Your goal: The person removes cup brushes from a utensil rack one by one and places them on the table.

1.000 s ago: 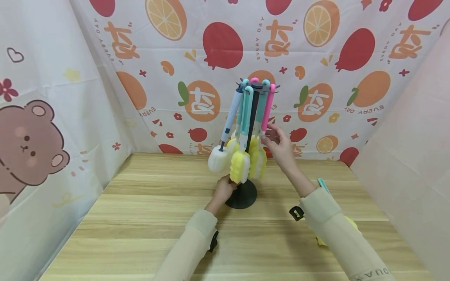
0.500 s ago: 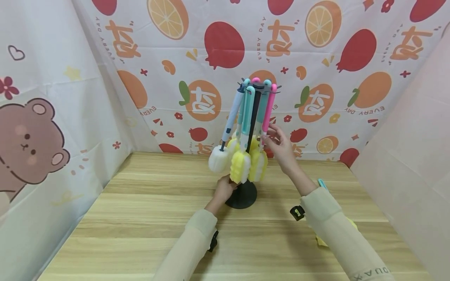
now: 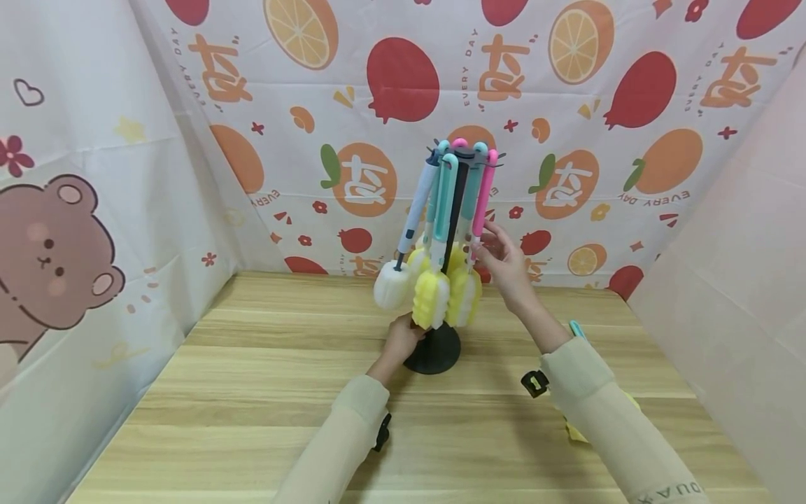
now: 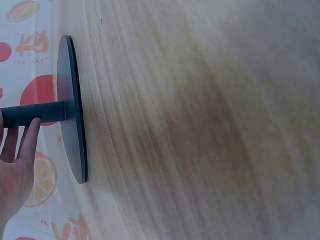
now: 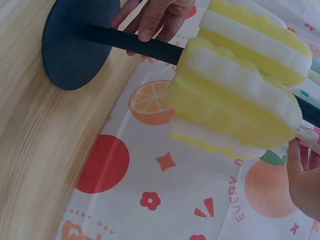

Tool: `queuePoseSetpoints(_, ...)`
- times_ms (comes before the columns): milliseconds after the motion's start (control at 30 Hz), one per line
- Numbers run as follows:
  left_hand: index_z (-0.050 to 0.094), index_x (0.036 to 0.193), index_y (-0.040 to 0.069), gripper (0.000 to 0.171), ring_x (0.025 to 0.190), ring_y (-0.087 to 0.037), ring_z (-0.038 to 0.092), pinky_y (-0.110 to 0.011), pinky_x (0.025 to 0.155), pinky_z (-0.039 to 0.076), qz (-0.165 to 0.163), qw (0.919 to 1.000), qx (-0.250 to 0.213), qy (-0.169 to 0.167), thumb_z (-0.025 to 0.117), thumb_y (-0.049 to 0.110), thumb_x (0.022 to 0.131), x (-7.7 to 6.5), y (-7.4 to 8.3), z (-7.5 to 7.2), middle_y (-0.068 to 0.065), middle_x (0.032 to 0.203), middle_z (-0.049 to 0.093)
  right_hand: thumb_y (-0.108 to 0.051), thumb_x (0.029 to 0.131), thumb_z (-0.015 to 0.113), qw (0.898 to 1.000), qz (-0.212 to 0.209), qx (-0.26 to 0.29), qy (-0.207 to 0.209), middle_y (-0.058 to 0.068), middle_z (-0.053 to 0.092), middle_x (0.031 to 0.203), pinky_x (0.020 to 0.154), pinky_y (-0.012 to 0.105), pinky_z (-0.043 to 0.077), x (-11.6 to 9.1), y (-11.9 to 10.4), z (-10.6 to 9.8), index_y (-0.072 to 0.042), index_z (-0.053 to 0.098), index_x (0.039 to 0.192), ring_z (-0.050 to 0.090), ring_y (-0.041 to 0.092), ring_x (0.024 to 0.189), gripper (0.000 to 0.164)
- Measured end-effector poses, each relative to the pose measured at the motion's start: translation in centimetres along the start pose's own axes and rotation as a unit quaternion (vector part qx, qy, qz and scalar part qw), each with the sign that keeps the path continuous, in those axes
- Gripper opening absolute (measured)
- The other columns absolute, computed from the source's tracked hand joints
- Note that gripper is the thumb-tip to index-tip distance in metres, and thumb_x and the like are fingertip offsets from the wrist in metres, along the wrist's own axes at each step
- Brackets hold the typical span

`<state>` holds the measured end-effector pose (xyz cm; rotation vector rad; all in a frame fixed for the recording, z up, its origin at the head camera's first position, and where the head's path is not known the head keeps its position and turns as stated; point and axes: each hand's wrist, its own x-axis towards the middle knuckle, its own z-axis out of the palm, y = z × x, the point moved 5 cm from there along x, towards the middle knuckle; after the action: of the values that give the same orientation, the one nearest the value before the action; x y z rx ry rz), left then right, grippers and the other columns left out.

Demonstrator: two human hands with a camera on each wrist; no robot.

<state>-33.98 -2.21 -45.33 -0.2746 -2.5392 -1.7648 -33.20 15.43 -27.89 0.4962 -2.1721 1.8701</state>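
A black rack point(image 3: 434, 353) with a round base holds several hanging sponge brushes. In the head view my left hand point(image 3: 401, 339) is low at the rack; the left wrist view shows its fingers round the black pole point(image 4: 47, 113) just above the base. My right hand point(image 3: 507, 271) pinches the pale neck of a pink-handled sponge brush point(image 3: 484, 196), whose yellow-and-white sponge point(image 5: 232, 97) hangs beside the pole. A teal-handled brush point(image 3: 446, 203) faces front. At the left hangs a brush with a pale blue handle point(image 3: 418, 203) and white sponge point(image 3: 390, 285).
Another brush with a teal handle point(image 3: 577, 329) lies on the wooden table point(image 3: 252, 392) at the right, partly hidden by my right sleeve. Its yellow sponge point(image 3: 576, 432) shows past the sleeve. A fruit-print cloth point(image 3: 403, 77) stands behind the table.
The sponge of the pink-handled brush has shifted slightly toward me and turned. My right hand stays at its neck, and the left hand keeps its grip on the pole.
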Motion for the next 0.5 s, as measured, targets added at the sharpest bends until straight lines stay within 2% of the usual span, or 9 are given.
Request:
queuePoseSetpoints(267,0.064,0.114,-0.008,0.021,0.099,-0.037,0.069,-0.036,0.081,0.061,0.008,1.0,0.005,0.003,0.059,0.002,0.096,0.07,0.06,-0.01,-0.026,0.11,0.069,-0.009,0.099,0.056,1.0,0.013,-0.013,0.006,0.021,0.054,0.134,0.082,0.016,0.056,0.05,0.05,-0.58,-0.006,0.04,0.148,0.062,0.007,0.101,0.052)
queuePoseSetpoints(433,0.064,0.113,-0.008,0.021,0.1,-0.037,0.068,-0.038,0.082,0.061,0.006,1.0,0.001,0.004,0.06,0.001,0.096,0.13,0.08,-0.08,-0.026,0.109,0.069,-0.01,0.1,0.056,1.0,0.017,-0.011,0.006,0.022,0.054,0.133,0.084,0.018,0.056,0.1,-0.13,-0.74,-0.006,0.04,0.149,0.06,0.03,0.116,0.052)
queuePoseSetpoints(500,0.064,0.113,-0.008,0.021,0.101,-0.037,0.068,-0.038,0.082,0.061,0.005,1.0,0.0,0.004,0.06,0.002,0.096,0.12,0.11,-0.11,-0.025,0.109,0.069,-0.01,0.1,0.056,1.0,0.017,-0.01,0.006,0.023,0.054,0.133,0.085,0.018,0.056,0.1,-0.18,-0.79,-0.006,0.04,0.148,0.06,0.032,0.117,0.051)
